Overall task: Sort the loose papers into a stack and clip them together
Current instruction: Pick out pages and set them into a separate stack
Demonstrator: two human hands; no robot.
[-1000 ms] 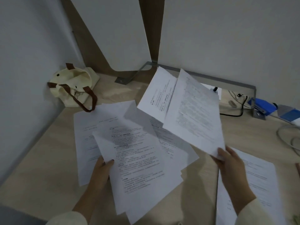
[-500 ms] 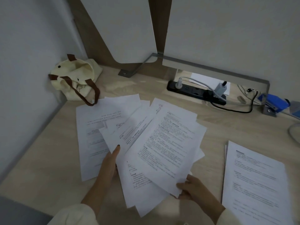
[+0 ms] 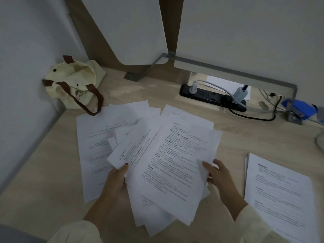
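Observation:
Several printed white sheets [image 3: 177,165] lie fanned and overlapping in the middle of the wooden desk [image 3: 43,190]. My left hand [image 3: 116,179] grips the left edge of this loose bundle, thumb on top. My right hand [image 3: 219,174] holds the bundle's right edge, thumb over the top sheet. One more sheet [image 3: 93,155] lies flat under the fan on the left. A separate small pile of printed papers [image 3: 278,195] rests on the desk at the right. No clip is visible.
A cream tote bag [image 3: 73,85] with brown straps sits in the back left corner by the wall. A black power strip [image 3: 212,98] with plugs and cables lies at the back. A blue object [image 3: 298,109] sits at the far right edge.
The sheets my right hand held up a second ago came down onto the fanned bundle. My right hand then slid from the bundle's bottom corner up to its right edge.

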